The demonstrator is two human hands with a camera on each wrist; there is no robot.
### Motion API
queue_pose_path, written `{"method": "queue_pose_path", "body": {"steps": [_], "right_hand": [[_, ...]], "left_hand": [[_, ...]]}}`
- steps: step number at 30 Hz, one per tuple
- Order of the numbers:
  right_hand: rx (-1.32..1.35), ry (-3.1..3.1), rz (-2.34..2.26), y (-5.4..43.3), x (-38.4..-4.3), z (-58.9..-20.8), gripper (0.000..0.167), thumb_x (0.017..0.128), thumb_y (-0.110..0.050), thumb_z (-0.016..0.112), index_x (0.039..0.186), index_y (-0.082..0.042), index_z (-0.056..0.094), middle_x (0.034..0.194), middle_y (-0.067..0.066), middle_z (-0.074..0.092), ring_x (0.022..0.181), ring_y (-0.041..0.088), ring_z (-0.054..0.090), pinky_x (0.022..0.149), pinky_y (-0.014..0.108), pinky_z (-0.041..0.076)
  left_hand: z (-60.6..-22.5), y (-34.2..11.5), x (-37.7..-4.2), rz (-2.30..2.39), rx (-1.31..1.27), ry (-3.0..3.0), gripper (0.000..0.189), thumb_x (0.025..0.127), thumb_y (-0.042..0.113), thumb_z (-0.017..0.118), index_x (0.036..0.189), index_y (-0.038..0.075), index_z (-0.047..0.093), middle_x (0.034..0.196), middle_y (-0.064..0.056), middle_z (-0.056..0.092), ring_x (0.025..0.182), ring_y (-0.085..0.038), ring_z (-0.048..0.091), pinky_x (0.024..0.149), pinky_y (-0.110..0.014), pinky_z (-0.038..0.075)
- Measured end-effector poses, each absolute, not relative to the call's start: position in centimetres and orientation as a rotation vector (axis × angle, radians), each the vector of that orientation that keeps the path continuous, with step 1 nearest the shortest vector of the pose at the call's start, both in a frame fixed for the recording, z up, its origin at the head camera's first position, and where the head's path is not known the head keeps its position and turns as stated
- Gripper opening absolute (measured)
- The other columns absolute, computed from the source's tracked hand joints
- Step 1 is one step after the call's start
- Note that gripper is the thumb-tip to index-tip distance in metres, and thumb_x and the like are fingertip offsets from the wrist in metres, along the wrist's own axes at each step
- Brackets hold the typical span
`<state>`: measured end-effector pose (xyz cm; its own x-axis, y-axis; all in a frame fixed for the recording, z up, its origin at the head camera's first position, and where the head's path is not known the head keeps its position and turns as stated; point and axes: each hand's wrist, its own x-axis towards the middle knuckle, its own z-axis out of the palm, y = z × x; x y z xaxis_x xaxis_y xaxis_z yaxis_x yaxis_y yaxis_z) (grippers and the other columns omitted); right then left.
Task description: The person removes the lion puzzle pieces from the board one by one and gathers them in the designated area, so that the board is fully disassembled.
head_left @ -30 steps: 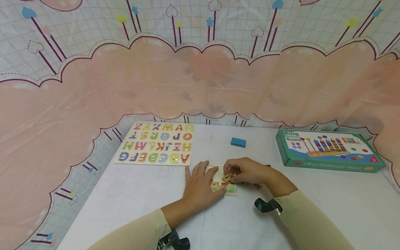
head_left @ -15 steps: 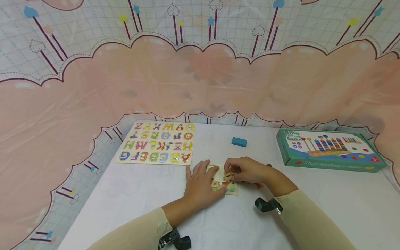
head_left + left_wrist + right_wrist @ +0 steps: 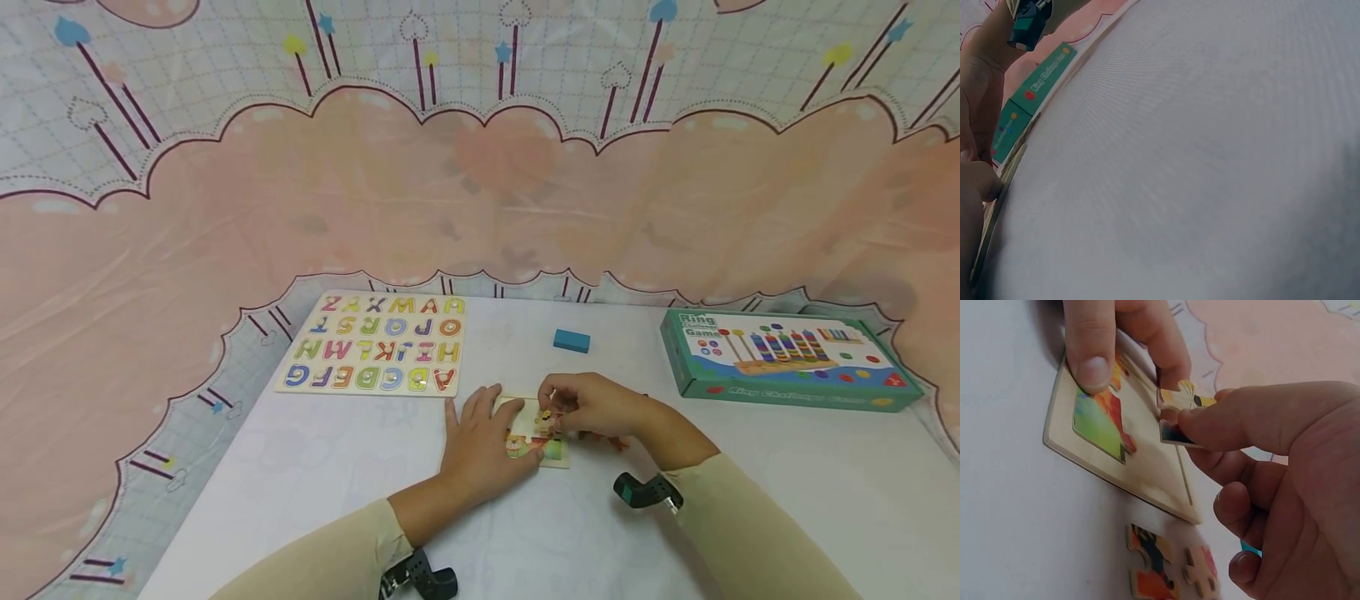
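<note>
Head view: right hand (image 3: 594, 407) pinches puzzle piece (image 3: 545, 421), left hand (image 3: 480, 450) spread, blue block (image 3: 572, 341) beyond.

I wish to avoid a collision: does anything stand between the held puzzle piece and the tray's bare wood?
Nothing visible stands between the puzzle piece and the bare part of the tray; the left grip overlaps its left side.

The puzzle tray (image 3: 1104, 459) seems of pale wood, smooth and rather matt; the puzzle piece (image 3: 1174, 399) looks also wooden, with a smooth printed face. The green box (image 3: 787, 358) appears as printed cardboard, the sleeves (image 3: 750, 525) as matt cloth, the wrist devices (image 3: 633, 493) as dark plastic
</note>
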<state>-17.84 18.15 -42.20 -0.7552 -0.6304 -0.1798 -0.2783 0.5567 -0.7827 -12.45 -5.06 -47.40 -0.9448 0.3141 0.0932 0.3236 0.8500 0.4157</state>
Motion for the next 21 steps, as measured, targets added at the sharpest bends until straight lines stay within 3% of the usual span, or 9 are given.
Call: {"method": "queue_pose_path", "body": {"steps": [21], "right_hand": [[-0.591, 2.311, -1.147, 21.7, -16.7, -41.7, 0.018, 0.096, -0.008, 0.075, 0.109, -0.016, 0.066, 0.087, 0.006, 0.06, 0.077, 0.025, 0.06, 0.062, 0.032, 0.054]], "left_hand": [[-47.4, -5.0, -12.3, -0.693, -0.506, -2.978, 0.075, 0.088, 0.062, 0.073, 0.15, 0.022, 0.061, 0.166, -0.013, 0.04, 0.156, -0.035, 0.03, 0.123, -0.074, 0.005]]}}
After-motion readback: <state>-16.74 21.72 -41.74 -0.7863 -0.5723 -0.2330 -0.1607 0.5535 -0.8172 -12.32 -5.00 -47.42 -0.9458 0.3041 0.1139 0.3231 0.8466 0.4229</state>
